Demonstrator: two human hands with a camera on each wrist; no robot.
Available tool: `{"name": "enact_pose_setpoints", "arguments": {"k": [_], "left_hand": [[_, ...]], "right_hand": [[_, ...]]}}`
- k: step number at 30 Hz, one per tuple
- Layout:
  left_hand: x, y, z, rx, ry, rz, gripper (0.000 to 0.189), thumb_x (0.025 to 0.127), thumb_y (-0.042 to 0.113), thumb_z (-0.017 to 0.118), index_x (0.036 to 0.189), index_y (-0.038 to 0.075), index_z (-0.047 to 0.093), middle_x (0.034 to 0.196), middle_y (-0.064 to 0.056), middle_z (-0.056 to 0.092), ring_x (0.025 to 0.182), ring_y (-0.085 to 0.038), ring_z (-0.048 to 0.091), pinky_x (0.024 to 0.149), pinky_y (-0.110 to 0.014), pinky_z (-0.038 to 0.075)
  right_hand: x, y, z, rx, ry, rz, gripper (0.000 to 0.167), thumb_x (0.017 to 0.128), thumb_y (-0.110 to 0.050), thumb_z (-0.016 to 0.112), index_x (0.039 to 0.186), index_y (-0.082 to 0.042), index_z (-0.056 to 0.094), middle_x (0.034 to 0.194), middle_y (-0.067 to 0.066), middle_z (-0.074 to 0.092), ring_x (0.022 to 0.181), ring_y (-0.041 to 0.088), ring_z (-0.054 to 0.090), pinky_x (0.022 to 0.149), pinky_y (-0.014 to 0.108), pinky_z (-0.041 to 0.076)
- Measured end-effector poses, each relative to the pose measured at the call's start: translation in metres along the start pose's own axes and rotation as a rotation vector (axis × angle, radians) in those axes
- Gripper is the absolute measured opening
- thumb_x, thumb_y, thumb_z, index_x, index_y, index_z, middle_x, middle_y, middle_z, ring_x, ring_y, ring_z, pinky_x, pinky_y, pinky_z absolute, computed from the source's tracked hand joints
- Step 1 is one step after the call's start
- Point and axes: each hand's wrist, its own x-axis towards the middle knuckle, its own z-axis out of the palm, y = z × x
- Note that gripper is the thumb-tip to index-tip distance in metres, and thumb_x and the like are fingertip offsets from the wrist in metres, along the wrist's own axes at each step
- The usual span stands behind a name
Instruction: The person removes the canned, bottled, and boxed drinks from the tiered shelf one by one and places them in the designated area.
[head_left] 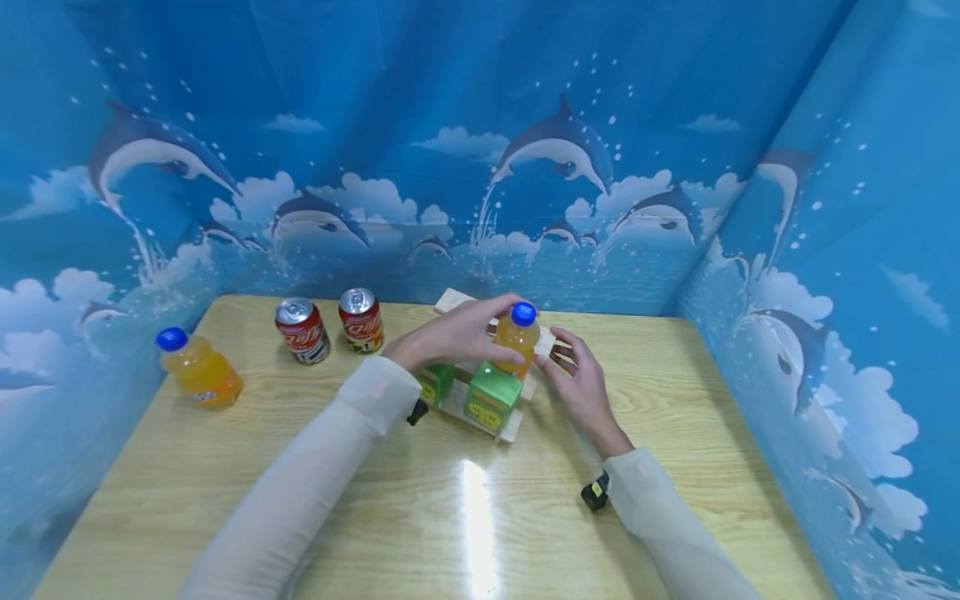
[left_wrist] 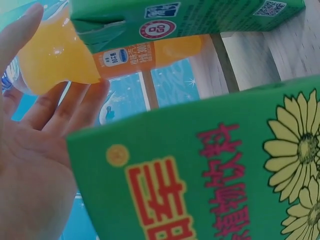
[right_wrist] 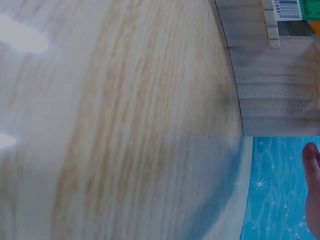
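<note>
Near the back of the table stands a pale wooden rack (head_left: pixel 454 403) with two green drink cartons along its front, a right carton (head_left: pixel 491 398) and a left carton (head_left: pixel 435 385). Behind the right carton is a bottle of orange soda (head_left: pixel 517 335) with a blue cap, upright at the rack. My left hand (head_left: pixel 471 331) holds this bottle, thumb on one side and fingers on the other in the left wrist view. With thumb and fingers, my right hand (head_left: pixel 581 382) grips the rack's right end. In the right wrist view only its thumb (right_wrist: pixel 312 187) shows, beside the rack's wall (right_wrist: pixel 280 90).
Two red cola cans, a left can (head_left: pixel 303 332) and a right can (head_left: pixel 362 321), stand at the back left. Another orange soda bottle (head_left: pixel 201 371) is near the table's left edge. A blue dolphin-print curtain (head_left: pixel 420 100) encloses the wooden table (head_left: pixel 420 508).
</note>
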Motion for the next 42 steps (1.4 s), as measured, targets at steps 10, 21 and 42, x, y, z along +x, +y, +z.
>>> {"name": "enact_pose_setpoints", "arguments": {"k": [10, 21, 42], "left_hand": [[-0.001, 0.004, -0.007, -0.013, 0.046, 0.036, 0.073, 0.097, 0.030, 0.086, 0.159, 0.020, 0.048, 0.151, -0.006, 0.065, 0.146, -0.031, 0.058, 0.119, -0.057, 0.052], [-0.005, 0.013, -0.019, -0.022, 0.108, 0.063, 0.074, 0.097, 0.029, 0.086, 0.160, 0.019, 0.048, 0.150, -0.006, 0.066, 0.145, -0.030, 0.059, 0.119, -0.059, 0.051], [-0.027, 0.014, -0.050, -0.016, 0.200, -0.005, 0.082, 0.095, 0.035, 0.088, 0.164, 0.026, 0.046, 0.156, -0.007, 0.062, 0.148, -0.035, 0.056, 0.117, -0.063, 0.051]], "right_hand": [[0.001, 0.000, 0.003, -0.009, -0.004, -0.021, 0.064, 0.101, -0.019, 0.081, 0.156, -0.003, 0.053, 0.157, 0.017, 0.055, 0.137, 0.039, 0.062, 0.118, 0.039, 0.054], [0.001, -0.002, 0.002, -0.015, -0.010, 0.008, 0.064, 0.102, -0.020, 0.080, 0.158, -0.006, 0.052, 0.159, 0.016, 0.054, 0.139, 0.039, 0.061, 0.119, 0.042, 0.053], [0.004, -0.014, -0.003, -0.139, 0.005, -0.086, 0.064, 0.098, -0.016, 0.084, 0.154, -0.001, 0.056, 0.151, 0.019, 0.057, 0.135, 0.040, 0.064, 0.116, 0.042, 0.056]]}}
